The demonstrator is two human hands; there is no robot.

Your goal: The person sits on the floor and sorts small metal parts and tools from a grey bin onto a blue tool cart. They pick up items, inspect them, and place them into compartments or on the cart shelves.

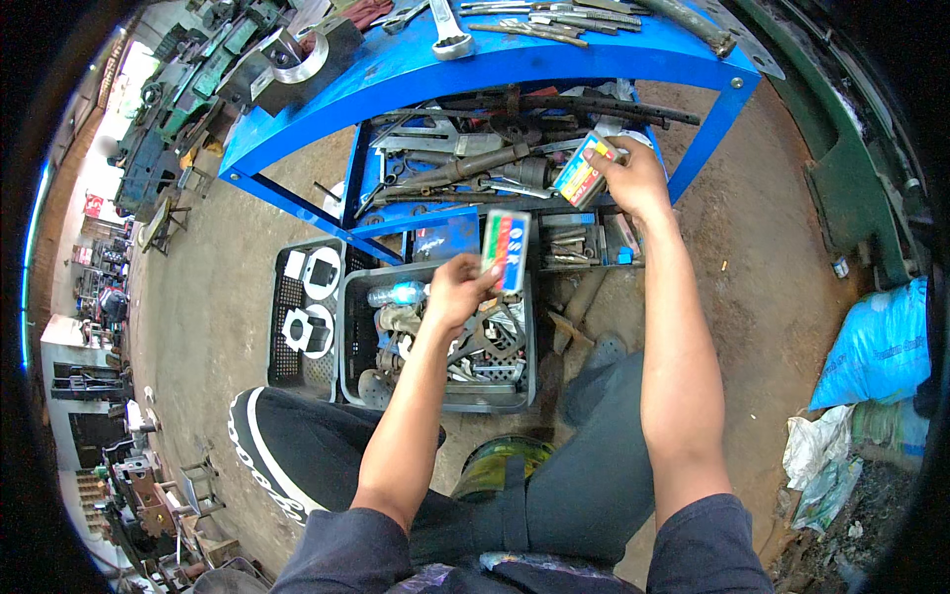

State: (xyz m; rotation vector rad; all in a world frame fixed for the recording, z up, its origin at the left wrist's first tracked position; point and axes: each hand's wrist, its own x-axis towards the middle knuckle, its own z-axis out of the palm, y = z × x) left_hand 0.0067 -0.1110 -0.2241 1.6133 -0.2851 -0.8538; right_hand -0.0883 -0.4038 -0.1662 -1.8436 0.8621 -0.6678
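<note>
My left hand (457,295) is closed on a flat box (508,249) with green, red and blue stripes and pale edges. It holds the box upright above a black plastic crate (535,361) of metal parts and a clear bottle (398,294). Farther right and higher, my right hand (635,176) grips a small cardboard box (578,182) coloured yellow, blue and red, tilted in front of the lower shelf. Both boxes look closed; their contents are hidden. On that blue shelf (368,178) lie piled shafts, spanners and other metal tools.
A blue workbench (396,91) carries a ring spanner (451,38), drill bits (554,22) and a metal block (307,64). Left of the crate stands a second black crate (281,346) with white pieces. Blue sacking (876,342) lies at right. My knees flank the crates.
</note>
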